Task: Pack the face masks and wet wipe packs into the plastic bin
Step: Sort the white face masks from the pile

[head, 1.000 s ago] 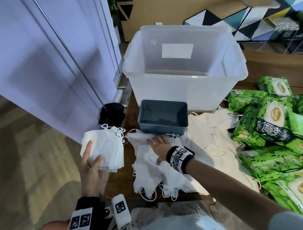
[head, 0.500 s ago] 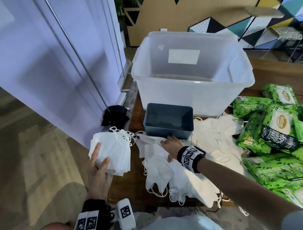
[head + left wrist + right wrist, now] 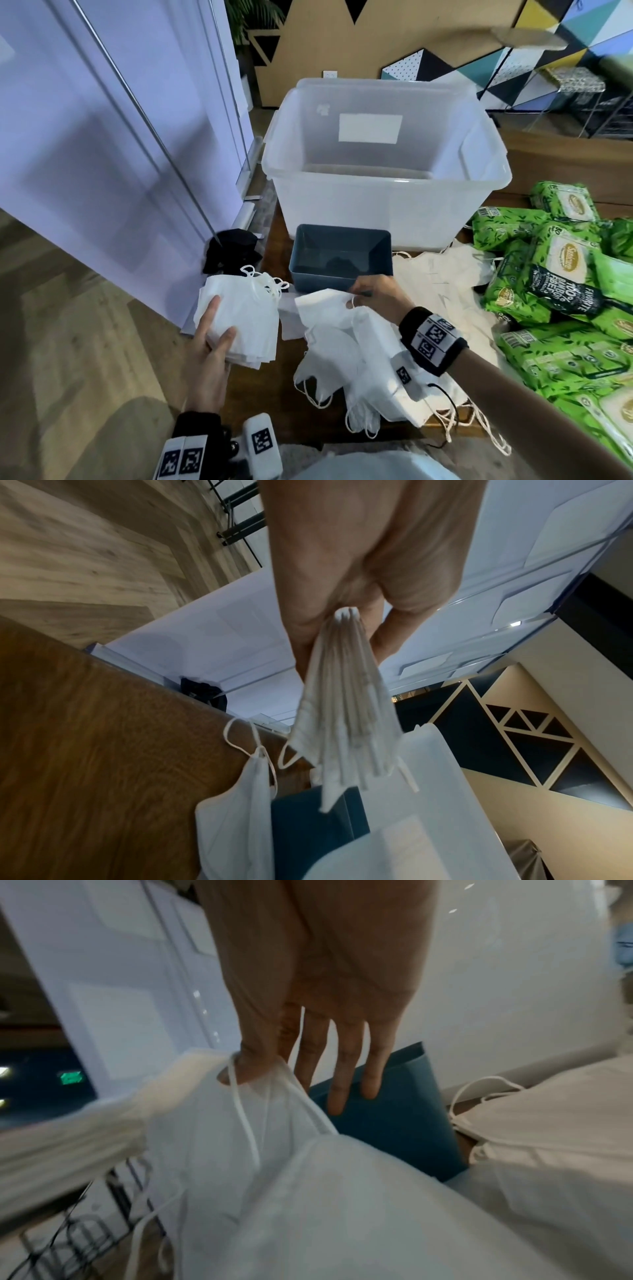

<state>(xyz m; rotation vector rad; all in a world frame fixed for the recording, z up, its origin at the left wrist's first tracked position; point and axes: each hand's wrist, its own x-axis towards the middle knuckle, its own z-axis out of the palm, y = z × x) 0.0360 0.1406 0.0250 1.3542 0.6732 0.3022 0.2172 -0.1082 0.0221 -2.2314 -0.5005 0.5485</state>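
Face masks, white and folded flat, sit as a stack [image 3: 239,318] in the left hand [image 3: 209,356], thumb on one face and fingers on the other, clamped tight; the left wrist view shows the stack edge-on [image 3: 346,710], its layers fanning out below the grip, ear loops dangling. That stack hangs over the left edge of the wooden table [image 3: 260,387]. Over to the right hand [image 3: 376,294]: thumb and forefinger pinch the top corner of a single white mask [image 3: 325,305] at its ear loop, the corner raised off the loose pile of masks [image 3: 359,370], while the other three fingers [image 3: 342,1074] stretch out straight in the right wrist view. The pile spreads across the near part of the table, loops trailing over the front edge.

Just behind the right hand stands a small blue-grey tray [image 3: 339,260], nothing showing in it. Behind that is the plastic bin [image 3: 383,202], translucent, open at the top, with a blank white label [image 3: 370,128] on its far wall; no writing can be read on it. Cream-coloured masks [image 3: 442,277] lie to the right of the tray.

On the right side of the table, the wet wipe packs [image 3: 561,294] are heaped together, bright green with a leaf print. One oval badge reads "Sanicare", and a dark band on the same pack reads "100% BAMBOO FIBERS"; the smaller print is too fine to make out. A black bundle [image 3: 233,250] sits off the table's far left corner, beside the pale wall panel [image 3: 113,147].
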